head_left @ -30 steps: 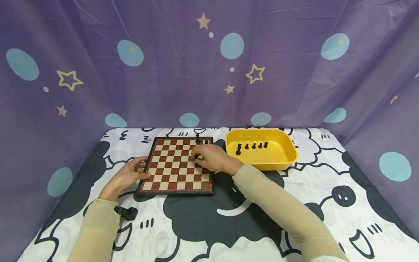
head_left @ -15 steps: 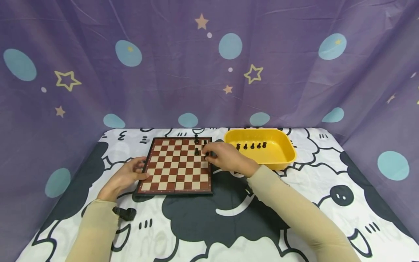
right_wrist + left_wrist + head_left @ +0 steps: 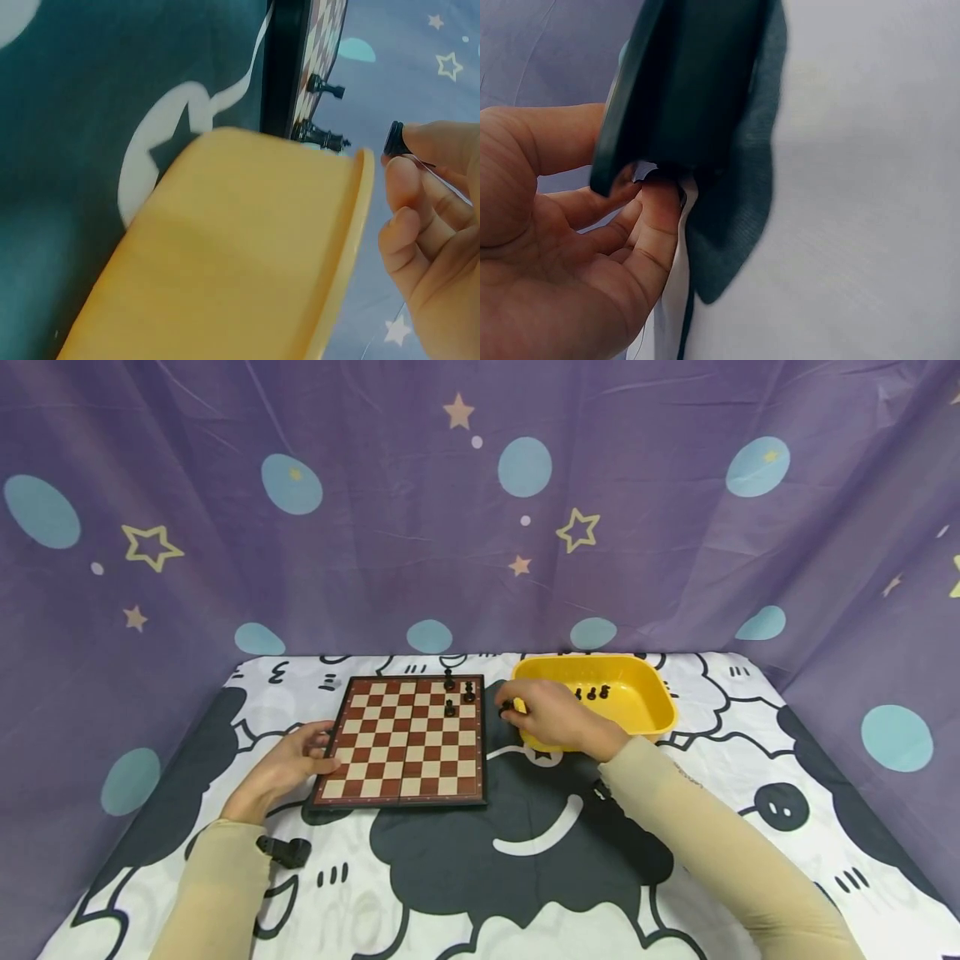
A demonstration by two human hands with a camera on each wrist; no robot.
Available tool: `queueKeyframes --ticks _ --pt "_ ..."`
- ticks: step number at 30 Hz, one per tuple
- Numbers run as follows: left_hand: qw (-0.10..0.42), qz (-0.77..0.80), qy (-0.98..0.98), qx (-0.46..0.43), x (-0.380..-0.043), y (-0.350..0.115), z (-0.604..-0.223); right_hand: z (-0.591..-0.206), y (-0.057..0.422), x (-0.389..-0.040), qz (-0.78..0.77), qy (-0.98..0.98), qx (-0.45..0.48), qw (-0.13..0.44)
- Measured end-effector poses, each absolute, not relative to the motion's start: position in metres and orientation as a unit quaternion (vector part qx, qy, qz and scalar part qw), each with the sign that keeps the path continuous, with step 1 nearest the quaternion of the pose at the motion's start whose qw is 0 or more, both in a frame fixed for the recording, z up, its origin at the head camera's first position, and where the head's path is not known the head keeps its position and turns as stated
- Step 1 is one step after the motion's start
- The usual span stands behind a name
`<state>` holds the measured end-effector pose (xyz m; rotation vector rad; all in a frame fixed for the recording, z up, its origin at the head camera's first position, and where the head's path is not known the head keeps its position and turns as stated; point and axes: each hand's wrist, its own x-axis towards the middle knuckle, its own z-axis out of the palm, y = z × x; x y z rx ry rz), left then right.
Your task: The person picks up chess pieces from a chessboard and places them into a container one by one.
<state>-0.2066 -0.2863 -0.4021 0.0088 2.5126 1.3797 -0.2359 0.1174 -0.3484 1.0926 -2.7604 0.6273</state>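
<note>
A brown and cream chessboard [image 3: 375,739] lies on the cloth, with several black chess pieces [image 3: 449,708] standing in its far right part. My left hand [image 3: 300,760] grips the board's left edge; in the left wrist view the thumb and curled fingers meet the board's dark side [image 3: 690,82]. Over the left rim of the yellow tray [image 3: 648,722], my right hand [image 3: 551,714] pinches a black chess piece [image 3: 394,139] between thumb and fingertip. Its upper part is hidden by the fingers. More black pieces [image 3: 592,693] stand in the tray, some hidden behind the hand.
A white cloth [image 3: 420,935] with black cartoon shapes covers the table. Behind it hangs a purple curtain [image 3: 375,527] with stars and blue ovals. A small black device [image 3: 285,852] is at the left wrist.
My right hand has moved right, from over the board to the tray's left rim, with a black chess piece pinched in it. The left hand stays on the board's edge.
</note>
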Motion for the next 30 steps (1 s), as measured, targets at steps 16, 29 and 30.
queueKeyframes --ticks 16,29,30 --pt "0.136 0.482 0.865 0.008 -0.206 -0.285 -0.401 -0.353 0.154 -0.245 0.208 -0.91 0.351 0.07" --pt "0.132 0.457 0.88 0.011 -0.205 -0.288 -0.402 -0.367 0.176 -0.257 0.213 -0.915 0.334 0.072" --pt "0.132 0.458 0.879 0.012 -0.205 -0.288 -0.402 -0.368 0.177 -0.258 0.214 -0.916 0.332 0.073"
